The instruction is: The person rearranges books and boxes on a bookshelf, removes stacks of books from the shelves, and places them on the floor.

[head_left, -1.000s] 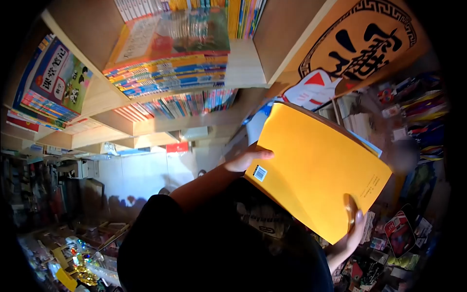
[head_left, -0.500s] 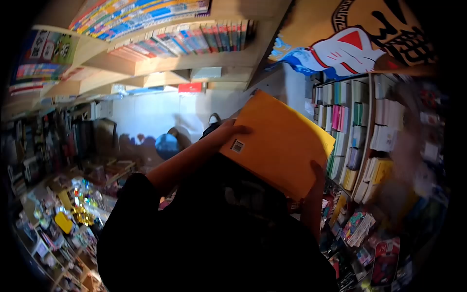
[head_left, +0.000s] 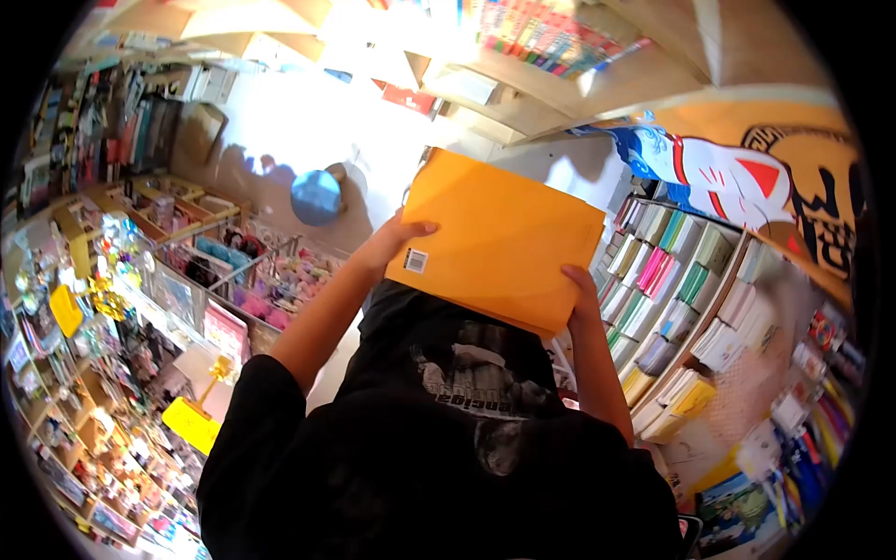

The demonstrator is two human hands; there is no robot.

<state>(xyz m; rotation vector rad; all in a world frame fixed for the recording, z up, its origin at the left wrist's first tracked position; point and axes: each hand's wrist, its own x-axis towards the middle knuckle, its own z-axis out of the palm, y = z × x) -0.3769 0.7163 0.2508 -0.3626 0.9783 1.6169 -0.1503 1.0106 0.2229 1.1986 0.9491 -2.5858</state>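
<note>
A yellow-orange book or folder (head_left: 499, 238) with a barcode label near its lower left corner is held in front of the black shirt. My left hand (head_left: 401, 245) grips its left edge, the thumb lying on the cover above the barcode. On the right edge, my right hand (head_left: 581, 289) closes round it near the lower corner, with the thumb on top. The fingers of both hands are hidden beneath. Whether it is one item or several stacked together, I cannot tell.
A round blue stool (head_left: 316, 197) stands on the floor ahead. Shelves of notebooks (head_left: 667, 280) are at the right, below a cat banner (head_left: 728, 177). Bins of small goods (head_left: 285, 280) and a crowded display (head_left: 103, 401) fill the left. Bookshelves (head_left: 551, 79) run along the top.
The view has swung away from the upper bookshelves, bringing the left displays and stool into fuller view. The yellow-orange item now lies flatter and more central, still in both hands.
</note>
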